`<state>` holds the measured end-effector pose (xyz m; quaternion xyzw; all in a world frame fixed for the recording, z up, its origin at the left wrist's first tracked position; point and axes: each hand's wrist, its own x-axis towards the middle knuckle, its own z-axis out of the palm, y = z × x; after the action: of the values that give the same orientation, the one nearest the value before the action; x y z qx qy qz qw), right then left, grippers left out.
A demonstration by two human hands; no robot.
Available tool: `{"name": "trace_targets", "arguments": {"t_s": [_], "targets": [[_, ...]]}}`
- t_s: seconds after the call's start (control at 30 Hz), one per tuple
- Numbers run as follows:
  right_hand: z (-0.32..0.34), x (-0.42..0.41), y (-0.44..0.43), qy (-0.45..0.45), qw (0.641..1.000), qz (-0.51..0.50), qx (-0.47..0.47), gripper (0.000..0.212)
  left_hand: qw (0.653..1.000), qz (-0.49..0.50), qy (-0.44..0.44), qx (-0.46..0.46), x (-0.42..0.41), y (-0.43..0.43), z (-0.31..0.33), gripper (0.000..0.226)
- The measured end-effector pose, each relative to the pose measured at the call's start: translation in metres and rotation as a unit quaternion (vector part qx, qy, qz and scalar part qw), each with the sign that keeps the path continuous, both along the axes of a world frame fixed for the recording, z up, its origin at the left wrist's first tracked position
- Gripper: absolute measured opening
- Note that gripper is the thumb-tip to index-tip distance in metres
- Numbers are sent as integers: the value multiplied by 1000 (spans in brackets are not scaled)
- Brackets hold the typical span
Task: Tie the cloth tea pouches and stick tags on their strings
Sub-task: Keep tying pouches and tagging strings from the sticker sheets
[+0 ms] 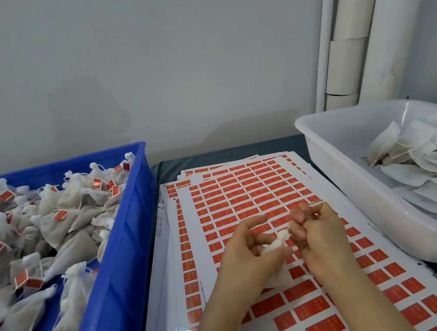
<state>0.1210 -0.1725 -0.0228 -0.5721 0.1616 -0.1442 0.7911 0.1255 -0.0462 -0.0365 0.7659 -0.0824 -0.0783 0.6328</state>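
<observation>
Over the sheets of red tags point(242, 190), their print too blurred to read, the left hand point(247, 256) grips a white pouch point(273, 244) by its neck. The right hand point(318, 238) pinches its string point(318, 202).

No words can be read. Red stickers point(302, 291) on white sheet point(176, 268) carry gold marks, too blurry. Tiny print point(160, 225) along sheet edge, too small.
</observation>
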Motion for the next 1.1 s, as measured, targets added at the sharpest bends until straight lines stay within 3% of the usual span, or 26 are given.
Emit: {"name": "trace_targets", "arguments": {"t_s": [0.27,0.37,0.47,0.53,0.6,0.67,0.73,0.87,1.1], "targets": [[-5,-3,4,-52,988,-11,-148,13,997,1,-74,30,-1,3,-3,32],[-6,-2,7,-55,984,12,-167,12,988,70,-129,53,0,3,-1,18],[-9,-5,18,-68,973,50,-213,13,931,236,-233,153,3,7,-6,14],[-11,-6,26,-89,965,79,-234,12,899,281,-278,188,2,8,-8,21],[-14,-6,31,-99,956,89,-261,11,917,230,-293,142,-1,6,-9,29],[-16,-5,31,-98,952,79,-278,15,947,159,-269,70,-4,2,-6,26],[-18,-4,30,-92,952,73,-284,21,958,127,-253,57,-4,1,-3,17],[-19,-2,29,-87,932,68,-345,24,964,140,-223,27,3,3,-2,22],[-22,-1,31,-93,929,68,-351,14,960,202,-187,-40,6,9,1,14]]}}
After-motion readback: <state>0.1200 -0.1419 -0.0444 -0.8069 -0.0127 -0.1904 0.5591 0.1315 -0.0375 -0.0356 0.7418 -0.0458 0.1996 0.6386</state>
